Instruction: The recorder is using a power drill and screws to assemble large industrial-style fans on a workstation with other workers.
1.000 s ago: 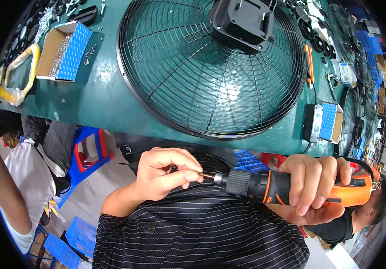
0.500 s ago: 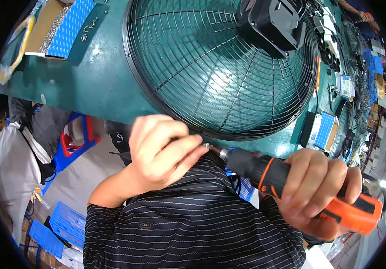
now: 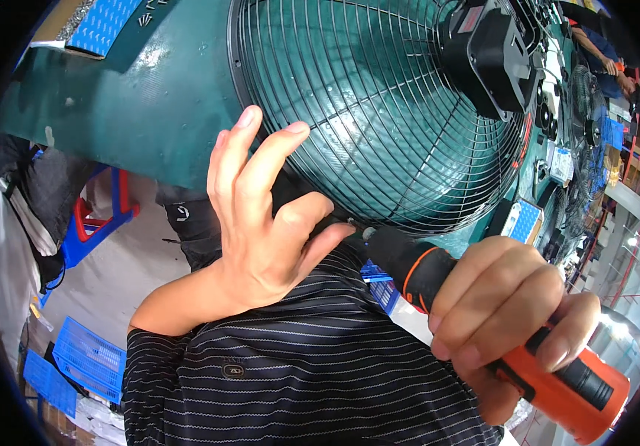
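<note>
Left fingers (image 3: 264,167) apart | right fingers (image 3: 496,303) clamped on driver (image 3: 576,390) | chuck (image 3: 369,234) — blurred, thumb (image 3: 329,244) contact unclear

The fan guard (image 3: 381,98) lies on the table (image 3: 134,111), right of, seemingly, a screw box (image 3: 104,28).

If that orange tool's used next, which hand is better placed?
Likely right: the right grip is wrapped around the orange tool. The left grip is off its handle, near the tool's black nose; whether it holds anything is unclear.
</note>
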The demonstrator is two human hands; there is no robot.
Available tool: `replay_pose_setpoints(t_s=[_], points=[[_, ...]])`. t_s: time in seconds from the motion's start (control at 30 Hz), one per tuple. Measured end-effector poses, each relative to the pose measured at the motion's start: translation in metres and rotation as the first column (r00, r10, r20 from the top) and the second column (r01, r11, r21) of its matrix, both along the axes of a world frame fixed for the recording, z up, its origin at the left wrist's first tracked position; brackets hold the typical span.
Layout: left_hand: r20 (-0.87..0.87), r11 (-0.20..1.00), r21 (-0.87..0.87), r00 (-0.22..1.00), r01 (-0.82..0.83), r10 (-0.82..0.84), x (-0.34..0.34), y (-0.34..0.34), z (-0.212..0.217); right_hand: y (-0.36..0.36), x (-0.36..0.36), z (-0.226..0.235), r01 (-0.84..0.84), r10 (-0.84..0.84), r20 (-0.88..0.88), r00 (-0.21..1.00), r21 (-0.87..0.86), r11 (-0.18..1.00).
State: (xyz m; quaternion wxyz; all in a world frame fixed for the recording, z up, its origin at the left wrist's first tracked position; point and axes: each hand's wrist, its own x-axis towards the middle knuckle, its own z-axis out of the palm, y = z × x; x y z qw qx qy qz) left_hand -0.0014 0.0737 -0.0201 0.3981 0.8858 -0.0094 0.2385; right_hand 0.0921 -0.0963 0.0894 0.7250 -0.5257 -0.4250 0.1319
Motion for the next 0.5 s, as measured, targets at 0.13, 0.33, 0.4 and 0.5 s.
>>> replay_pose_setpoints(t_s=[0.13,0.33,0.4,0.5], points=[[0.003,0.998,-0.054,1.000,0.014,-0.014,0.007,0.010,0.002,0.008,-0.002,0.001,0.021,-0.022,-0.021,1.000,-0.029,0.999],[-0.166,0.955,0.101,0.951,0.278,-0.259,0.021,0.041,0.005,0.013,-0.002,0.001,0.013,-0.012,0.024,1.000,-0.078,0.997],[-0.129,0.956,0.073,0.954,0.283,-0.272,0.025,0.044,0.006,0.015,-0.003,0.000,0.012,-0.009,0.039,0.999,-0.083,0.997],[-0.113,0.951,0.024,0.946,0.307,-0.303,0.028,0.046,0.008,0.017,-0.004,0.000,0.006,-0.001,0.055,0.999,-0.088,0.996]])
